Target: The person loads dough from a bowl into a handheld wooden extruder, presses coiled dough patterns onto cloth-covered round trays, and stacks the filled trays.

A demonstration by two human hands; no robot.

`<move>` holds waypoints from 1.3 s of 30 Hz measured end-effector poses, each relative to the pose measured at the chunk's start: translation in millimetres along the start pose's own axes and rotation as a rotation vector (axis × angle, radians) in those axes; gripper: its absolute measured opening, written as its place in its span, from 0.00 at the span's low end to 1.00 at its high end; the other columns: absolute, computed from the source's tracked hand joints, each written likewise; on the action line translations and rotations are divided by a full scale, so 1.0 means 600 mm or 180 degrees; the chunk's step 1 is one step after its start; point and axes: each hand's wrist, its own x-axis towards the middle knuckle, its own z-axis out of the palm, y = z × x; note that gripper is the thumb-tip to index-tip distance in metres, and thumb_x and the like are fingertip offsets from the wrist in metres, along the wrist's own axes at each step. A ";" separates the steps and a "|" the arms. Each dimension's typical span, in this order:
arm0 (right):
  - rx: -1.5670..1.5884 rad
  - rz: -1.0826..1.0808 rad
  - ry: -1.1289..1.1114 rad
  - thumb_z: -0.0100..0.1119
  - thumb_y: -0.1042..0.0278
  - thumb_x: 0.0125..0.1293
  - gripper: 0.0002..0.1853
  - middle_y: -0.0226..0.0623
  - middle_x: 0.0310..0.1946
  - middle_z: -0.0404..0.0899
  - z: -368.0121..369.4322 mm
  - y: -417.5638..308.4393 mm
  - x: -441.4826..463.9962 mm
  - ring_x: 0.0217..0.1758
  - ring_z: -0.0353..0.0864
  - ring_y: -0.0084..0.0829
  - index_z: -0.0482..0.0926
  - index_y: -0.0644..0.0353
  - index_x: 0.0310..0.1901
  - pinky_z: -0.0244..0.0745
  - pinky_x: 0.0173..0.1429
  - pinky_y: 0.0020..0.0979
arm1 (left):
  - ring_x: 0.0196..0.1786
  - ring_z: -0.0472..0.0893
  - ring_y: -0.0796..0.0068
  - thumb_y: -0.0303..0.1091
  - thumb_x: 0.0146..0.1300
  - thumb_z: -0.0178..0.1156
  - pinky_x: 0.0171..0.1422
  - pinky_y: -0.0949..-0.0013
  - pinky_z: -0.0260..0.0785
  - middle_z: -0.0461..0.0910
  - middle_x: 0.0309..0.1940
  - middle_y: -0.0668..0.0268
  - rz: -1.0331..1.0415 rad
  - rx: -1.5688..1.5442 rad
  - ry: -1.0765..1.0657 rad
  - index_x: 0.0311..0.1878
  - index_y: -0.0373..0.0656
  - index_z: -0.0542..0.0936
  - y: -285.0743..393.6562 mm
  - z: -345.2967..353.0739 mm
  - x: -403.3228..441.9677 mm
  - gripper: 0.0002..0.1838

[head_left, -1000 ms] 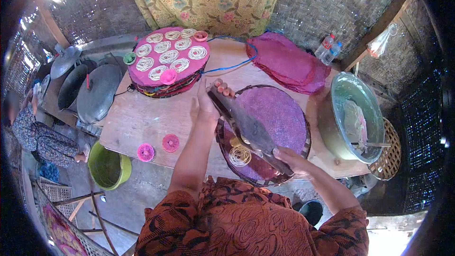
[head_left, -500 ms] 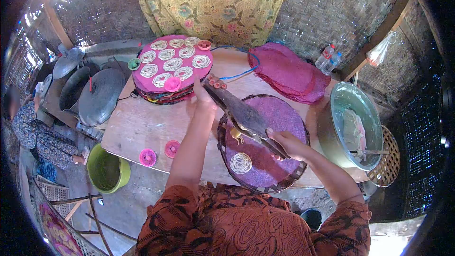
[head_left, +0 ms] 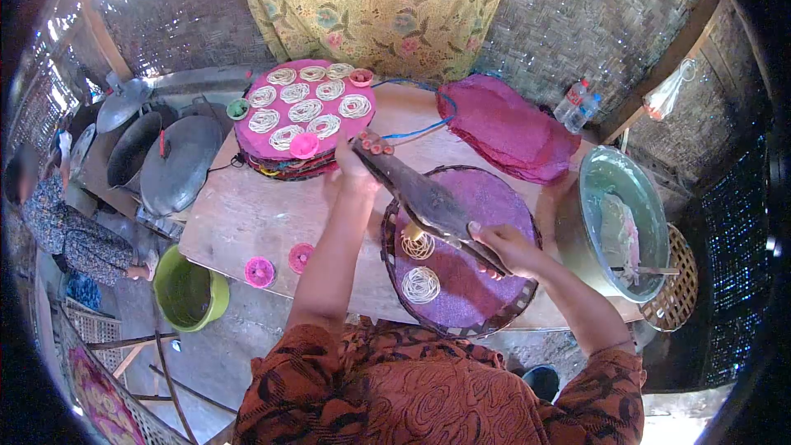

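My left hand (head_left: 356, 160) is wrapped around the upper left end of a dark wooden hand press (head_left: 428, 202). On the lower right end, my right hand (head_left: 509, 249) grips it, thumb on top. The press is held slantwise above a round woven tray (head_left: 390, 259) lined with purple mesh (head_left: 503, 206). Below the press's yellowish nozzle (head_left: 414, 232), pale strands form a loose coil (head_left: 418, 247). A whiter coil of strands (head_left: 421, 285) lies on the mesh just in front of it, nearer my body.
A stack of round trays (head_left: 284, 166) bears several coils and a pink cup (head_left: 304, 146). Pink mesh sheets (head_left: 511, 128) lie at the back. A big green basin (head_left: 589, 231) stands right; two pink moulds (head_left: 259, 272) lie left. Another person (head_left: 70, 222) is far left.
The strands under the nozzle have grown from a small hanging bunch into a looped coil on the mesh. Both hands keep their hold on the press.
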 end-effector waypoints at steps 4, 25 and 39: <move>0.0083 0.0251 -0.0199 0.46 0.32 0.63 0.33 0.32 0.15 0.72 -0.019 0.008 -0.013 0.13 0.70 0.22 0.76 0.61 0.28 0.63 0.16 0.25 | 0.16 0.64 0.79 0.58 0.68 0.37 0.30 0.72 0.63 0.61 0.13 0.78 0.0014 -0.0096 0.0209 0.24 0.52 0.66 -0.015 -0.012 -0.020 0.24; -0.0383 0.0340 0.0033 0.39 0.28 0.64 0.34 0.31 0.17 0.73 -0.073 0.005 0.074 0.14 0.69 0.21 0.74 0.57 0.38 0.63 0.16 0.23 | 0.15 0.64 0.75 0.63 0.66 0.35 0.28 0.68 0.61 0.61 0.11 0.75 -0.0017 -0.0259 -0.0048 0.21 0.52 0.63 -0.033 -0.027 0.072 0.27; -0.0849 0.0187 0.0372 0.40 0.28 0.63 0.36 0.30 0.11 0.68 -0.099 -0.031 0.080 0.11 0.66 0.23 0.72 0.59 0.20 0.62 0.14 0.28 | 0.13 0.62 0.76 0.62 0.65 0.37 0.24 0.69 0.58 0.59 0.09 0.76 0.0146 -0.0382 0.0098 0.18 0.52 0.64 -0.044 -0.036 0.098 0.27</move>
